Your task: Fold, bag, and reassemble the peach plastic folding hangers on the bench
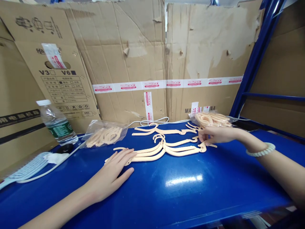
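Nearest us runs the glossy blue tabletop (152,197). Our left hand (111,174) lies palm down over the left ends of the front hangers (163,147), its four fingers stretched out close together, the thumb apart; we see them clamped on nothing. The front hangers overlap one another, long axis left to right across us, hooks on the far side. From the left fingers they reach rightward to our right hand (218,135), whose bent fingers sit at their right ends; whether these pinch a piece or only touch it, we cannot tell. So we have one hand at each end, the hooked middle between them. Just behind lies the far hanger (168,131), nearly parallel, its right end nearer the right hand. Beyond, we find the right bag (212,119), the left bag (105,136) and upright cardboard (124,60).
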Motion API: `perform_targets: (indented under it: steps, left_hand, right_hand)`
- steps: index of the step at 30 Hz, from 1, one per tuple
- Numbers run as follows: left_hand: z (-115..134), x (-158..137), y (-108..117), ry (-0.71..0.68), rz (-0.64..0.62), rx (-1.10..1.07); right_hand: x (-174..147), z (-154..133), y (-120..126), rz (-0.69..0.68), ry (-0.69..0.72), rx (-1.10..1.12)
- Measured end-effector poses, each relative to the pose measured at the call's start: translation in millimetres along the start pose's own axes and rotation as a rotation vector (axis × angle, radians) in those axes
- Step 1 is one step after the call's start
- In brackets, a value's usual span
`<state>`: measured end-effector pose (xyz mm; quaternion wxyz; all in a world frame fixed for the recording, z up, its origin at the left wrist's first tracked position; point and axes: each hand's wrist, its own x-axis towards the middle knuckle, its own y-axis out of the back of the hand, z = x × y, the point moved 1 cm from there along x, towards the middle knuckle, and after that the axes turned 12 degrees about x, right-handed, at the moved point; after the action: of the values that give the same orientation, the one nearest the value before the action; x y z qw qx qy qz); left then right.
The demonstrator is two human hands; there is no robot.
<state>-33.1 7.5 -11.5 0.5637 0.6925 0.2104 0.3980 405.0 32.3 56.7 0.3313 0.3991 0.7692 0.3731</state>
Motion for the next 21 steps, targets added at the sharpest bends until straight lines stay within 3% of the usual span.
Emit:
perform_targets:
  steps: [9, 17, 21]
  left_hand:
    - [0, 0, -1, 0.001, 0.011, -0.005]
    - [1, 0, 2, 0.005, -0.024, -0.028]
    - [1, 0, 1, 0.000, -0.012, -0.018]
  right_hand:
    - [2, -1, -2, 0.036, -0.002, -0.072]
    - [9, 0, 2, 0.255, -0.006, -0.175]
    - [15, 2, -1, 0.301, -0.009, -0.214]
